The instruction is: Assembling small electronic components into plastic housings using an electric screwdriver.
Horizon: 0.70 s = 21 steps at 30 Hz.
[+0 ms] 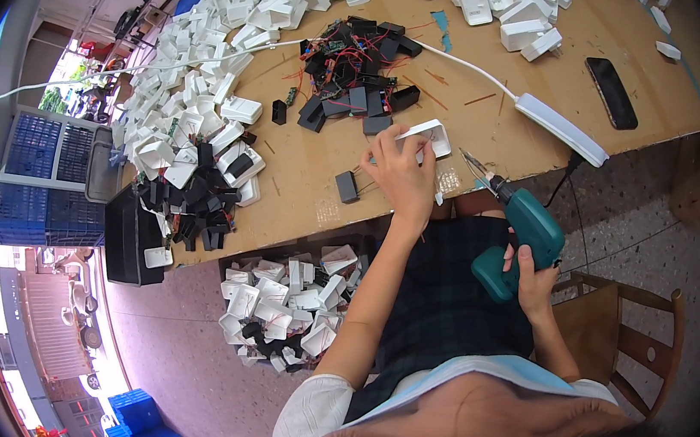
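My left hand [401, 172] is over the table near its front edge, fingers bent around a small white plastic case [438, 139] whose open side shows. Its fingertips partly hide the case. In my right hand [533, 281] is a green cordless screwdriver [535, 227], gripped by its handle, with its bit tip pointing up and left toward the case but apart from it. Beside my left wrist lies a small black box [346, 187] with thin leads. Just beyond my left hand sits a pile of black boxes, circuit boards and red wires [352, 68].
White plastic cases [205, 47] heap along the table's left side, and more [520, 13] lie at the far right. A white power strip [560, 129] and a phone [612, 94] rest at the right. Below stands a container of white cases [289, 302]; a wooden chair [646, 347] is at right.
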Each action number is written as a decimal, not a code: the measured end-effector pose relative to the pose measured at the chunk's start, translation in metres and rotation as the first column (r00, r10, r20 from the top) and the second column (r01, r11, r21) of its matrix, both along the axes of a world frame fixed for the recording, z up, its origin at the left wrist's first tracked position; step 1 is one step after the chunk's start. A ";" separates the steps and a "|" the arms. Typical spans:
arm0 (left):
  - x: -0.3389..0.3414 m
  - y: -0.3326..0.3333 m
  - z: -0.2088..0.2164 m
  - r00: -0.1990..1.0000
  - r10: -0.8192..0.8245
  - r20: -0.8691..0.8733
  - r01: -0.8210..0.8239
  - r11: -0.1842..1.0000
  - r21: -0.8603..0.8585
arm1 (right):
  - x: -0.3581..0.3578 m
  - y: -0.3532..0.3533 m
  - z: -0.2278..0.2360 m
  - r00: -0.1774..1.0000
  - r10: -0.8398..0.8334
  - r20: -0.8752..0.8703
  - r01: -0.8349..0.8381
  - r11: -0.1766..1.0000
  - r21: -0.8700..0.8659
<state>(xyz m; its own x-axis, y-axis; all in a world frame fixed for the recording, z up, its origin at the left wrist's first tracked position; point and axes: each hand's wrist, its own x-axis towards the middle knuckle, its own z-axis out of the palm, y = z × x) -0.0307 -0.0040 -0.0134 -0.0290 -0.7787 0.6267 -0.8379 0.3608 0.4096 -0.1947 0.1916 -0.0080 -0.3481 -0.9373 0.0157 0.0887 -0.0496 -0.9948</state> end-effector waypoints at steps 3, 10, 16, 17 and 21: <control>0.003 0.001 0.003 0.999 -0.028 -0.019 0.028 1.000 -0.006 | 0.000 0.001 0.000 1.000 0.005 0.007 -0.005 1.000 -0.013; 0.031 0.010 0.018 0.986 -0.152 -0.062 0.157 0.984 0.079 | -0.004 0.002 -0.002 1.000 -0.021 0.003 0.021 0.999 -0.042; 0.095 -0.009 0.034 0.984 -0.161 0.072 0.114 0.892 0.437 | -0.006 -0.004 -0.001 0.997 -0.077 -0.031 0.074 0.993 -0.088; 0.123 -0.021 0.034 0.962 -0.200 -0.188 0.261 0.876 0.405 | -0.005 -0.006 0.000 0.996 -0.082 -0.028 0.079 0.992 -0.098; 0.227 -0.040 0.109 0.922 -0.032 -0.385 0.207 0.882 0.423 | -0.004 -0.014 0.002 0.995 -0.100 0.002 0.100 0.991 -0.093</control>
